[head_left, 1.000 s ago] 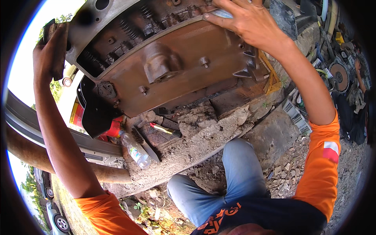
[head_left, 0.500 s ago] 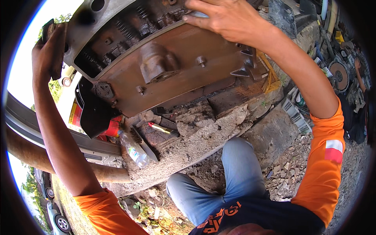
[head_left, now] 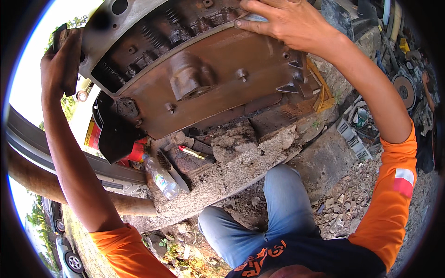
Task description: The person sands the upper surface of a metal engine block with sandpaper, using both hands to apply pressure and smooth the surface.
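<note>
A brown, oily engine block (head_left: pixel 218 83) fills the upper middle, its open top showing several coil springs (head_left: pixel 150 37). My right hand (head_left: pixel 287 23) is at its upper rim, fingers bent and thumb extended, with a pale, flat piece (head_left: pixel 256 17) pinched beneath them; its kind is unclear. At the block's left end, my left hand (head_left: pixel 53 74) is closed around a dark, flat-sided piece (head_left: pixel 72 60). Whether that piece is fixed to the engine, I cannot tell. Its fingers are partly hidden behind it.
Below the engine, a concrete ledge (head_left: pixel 222 178) holds a clear plastic bottle (head_left: pixel 162 180), a blade-like tool (head_left: pixel 176 171), a brush (head_left: pixel 197 153) and a rough stone block (head_left: pixel 234 141). A black bent plate (head_left: pixel 116 132) hangs at left. Scrap parts (head_left: pixel 403 92) and a white crate (head_left: pixel 354 139) are at right.
My right hand has slid a little to the right along the engine's rim with the pale piece. My left hand keeps its grip; the whole view has shifted slightly.
</note>
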`<state>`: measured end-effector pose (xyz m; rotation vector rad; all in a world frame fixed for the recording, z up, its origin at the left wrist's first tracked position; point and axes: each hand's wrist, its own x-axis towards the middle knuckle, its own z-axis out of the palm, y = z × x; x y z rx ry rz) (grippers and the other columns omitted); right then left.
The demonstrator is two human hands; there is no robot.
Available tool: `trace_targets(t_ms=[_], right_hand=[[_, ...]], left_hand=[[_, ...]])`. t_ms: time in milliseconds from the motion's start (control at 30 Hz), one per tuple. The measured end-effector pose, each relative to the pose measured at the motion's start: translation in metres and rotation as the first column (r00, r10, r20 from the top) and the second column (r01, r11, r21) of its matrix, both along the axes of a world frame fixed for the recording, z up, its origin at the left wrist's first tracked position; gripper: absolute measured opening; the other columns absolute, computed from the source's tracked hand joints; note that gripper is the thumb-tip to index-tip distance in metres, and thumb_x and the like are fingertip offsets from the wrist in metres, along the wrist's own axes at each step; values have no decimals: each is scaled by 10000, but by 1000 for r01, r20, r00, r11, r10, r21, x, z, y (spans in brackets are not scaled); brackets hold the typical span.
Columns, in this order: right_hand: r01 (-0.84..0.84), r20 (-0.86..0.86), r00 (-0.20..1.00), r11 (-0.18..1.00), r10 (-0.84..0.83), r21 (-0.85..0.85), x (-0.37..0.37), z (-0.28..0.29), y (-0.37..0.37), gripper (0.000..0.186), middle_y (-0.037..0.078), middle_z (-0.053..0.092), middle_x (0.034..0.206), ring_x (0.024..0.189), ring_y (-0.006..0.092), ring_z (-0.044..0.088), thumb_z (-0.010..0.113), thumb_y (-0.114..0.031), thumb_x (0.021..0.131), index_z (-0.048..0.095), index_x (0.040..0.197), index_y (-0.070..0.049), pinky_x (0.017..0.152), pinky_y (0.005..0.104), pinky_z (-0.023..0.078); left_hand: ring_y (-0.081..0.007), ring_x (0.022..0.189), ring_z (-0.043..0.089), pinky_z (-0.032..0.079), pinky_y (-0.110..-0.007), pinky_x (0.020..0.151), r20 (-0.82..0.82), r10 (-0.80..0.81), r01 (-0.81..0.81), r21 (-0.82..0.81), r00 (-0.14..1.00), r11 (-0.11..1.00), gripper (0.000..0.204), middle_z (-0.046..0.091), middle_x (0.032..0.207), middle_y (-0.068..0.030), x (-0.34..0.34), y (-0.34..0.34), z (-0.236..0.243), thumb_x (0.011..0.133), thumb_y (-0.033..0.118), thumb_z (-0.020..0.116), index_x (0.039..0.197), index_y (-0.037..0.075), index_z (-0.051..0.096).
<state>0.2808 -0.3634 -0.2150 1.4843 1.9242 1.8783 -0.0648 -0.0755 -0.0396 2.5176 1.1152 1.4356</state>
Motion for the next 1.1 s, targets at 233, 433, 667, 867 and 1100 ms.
trace_targets(t_ms=[233, 433, 667, 867, 1100], right_hand=[[-61, -24, 998, 998, 61, -2, -15, 0, 29, 346, 28, 606, 1259, 1320, 235, 466, 564, -269, 921, 755, 1203, -209, 1094, 483, 269], [-114, -10, 993, 994, 114, -2, -17, 1, 30, 351, 46, 601, 1232, 1316, 239, 466, 550, -274, 939, 753, 1219, -216, 1082, 491, 279], [-48, -35, 998, 997, 46, -64, -6, 1, 11, 361, 51, 596, 1256, 1323, 238, 464, 546, -253, 937, 748, 1234, -217, 1076, 478, 287], [-78, 0, 997, 997, 78, 5, -26, 3, 34, 358, 44, 594, 1260, 1326, 239, 458, 551, -262, 927, 758, 1216, -226, 1080, 473, 275], [-51, 46, 998, 998, 52, -35, -23, 5, 27, 346, 44, 591, 1267, 1330, 243, 460, 544, -256, 944, 762, 1210, -221, 1089, 474, 291]], left_hand=[[-185, 781, 669, 535, -317, 766, -2, 27, -27, -12, 1000, 1000, 689, 731, 912, -114, -2, 3, -3, 858, 574, 760, 1154, -46, 720], [-184, 748, 662, 532, -318, 733, -56, 1, -2, -6, 998, 1000, 701, 725, 890, -110, -6, 8, 4, 854, 594, 751, 1152, -39, 716], [-178, 726, 653, 527, -317, 714, -8, -25, 25, 49, 1000, 998, 714, 715, 867, -96, -12, 15, -2, 850, 609, 753, 1135, -44, 721], [-175, 765, 659, 529, -327, 739, 12, -14, 13, 39, 1000, 999, 722, 720, 909, -111, -7, 16, -4, 855, 608, 751, 1159, -45, 715], [-180, 806, 678, 537, -312, 778, -54, -34, 36, 34, 998, 999, 729, 732, 939, -110, -14, 20, 5, 858, 611, 754, 1193, -34, 715]])
